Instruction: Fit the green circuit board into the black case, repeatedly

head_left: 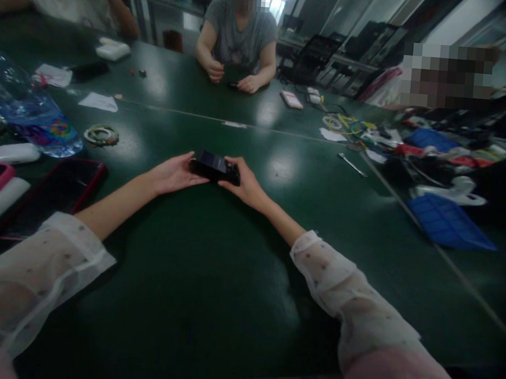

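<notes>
Between my two hands, over the middle of the green table (211,279), is a small black boxy device (213,164) with a dark, screen-like face. It looks like a compact camera, but its exact kind is not clear. My left hand (175,173) grips its left end, thumb at the top and fingers along the lower edge. On its right end my right hand (248,183) is closed, with fingers at the top corner and thumb at the near edge. Both arms reach forward in sheer, dotted white sleeves.
A water bottle (35,114) leans at left near a red-edged phone (60,192), a white case (17,153) and a coiled bracelet (102,135). At right lie a wrench-like tool (352,164), a blue tray (452,221) and tangled cables (348,126). Several people sit around the table.
</notes>
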{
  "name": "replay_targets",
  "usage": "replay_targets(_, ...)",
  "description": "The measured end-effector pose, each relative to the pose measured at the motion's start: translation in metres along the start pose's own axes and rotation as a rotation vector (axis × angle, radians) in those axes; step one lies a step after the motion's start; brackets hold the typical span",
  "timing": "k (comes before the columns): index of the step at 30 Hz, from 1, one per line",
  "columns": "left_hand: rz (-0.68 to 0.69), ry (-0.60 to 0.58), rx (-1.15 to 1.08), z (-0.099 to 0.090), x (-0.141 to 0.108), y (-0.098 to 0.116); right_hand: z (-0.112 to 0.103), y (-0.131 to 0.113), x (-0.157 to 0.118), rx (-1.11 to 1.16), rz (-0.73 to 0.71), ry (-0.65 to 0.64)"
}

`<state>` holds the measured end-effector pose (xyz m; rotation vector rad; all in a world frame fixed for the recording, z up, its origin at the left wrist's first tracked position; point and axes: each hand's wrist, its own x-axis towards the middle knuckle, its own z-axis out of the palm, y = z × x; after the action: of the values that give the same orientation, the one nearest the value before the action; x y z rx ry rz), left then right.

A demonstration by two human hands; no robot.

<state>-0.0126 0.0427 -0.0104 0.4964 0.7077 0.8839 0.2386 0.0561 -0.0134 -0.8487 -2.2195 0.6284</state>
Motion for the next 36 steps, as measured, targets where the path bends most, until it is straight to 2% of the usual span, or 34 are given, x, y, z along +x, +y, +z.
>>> replay_targets(4, 0.010, 0.030, 0.015, 0.0051, -0.0027, 0.0001, 0.0084, 0.0039, -0.0031, 0.018, -0.028, -0.005)
replay_targets(26, 0.018, 0.049, -0.010, 0.0008, 0.0014, -0.0002, 0.0095, 0.0054, -0.0051, 0.015, -0.005, 0.032)
replay_targets(36, 0.017, 0.059, -0.014, 0.0085, -0.0042, 0.0006, 0.0083, 0.0047, -0.0051, 0.033, -0.009, 0.044)
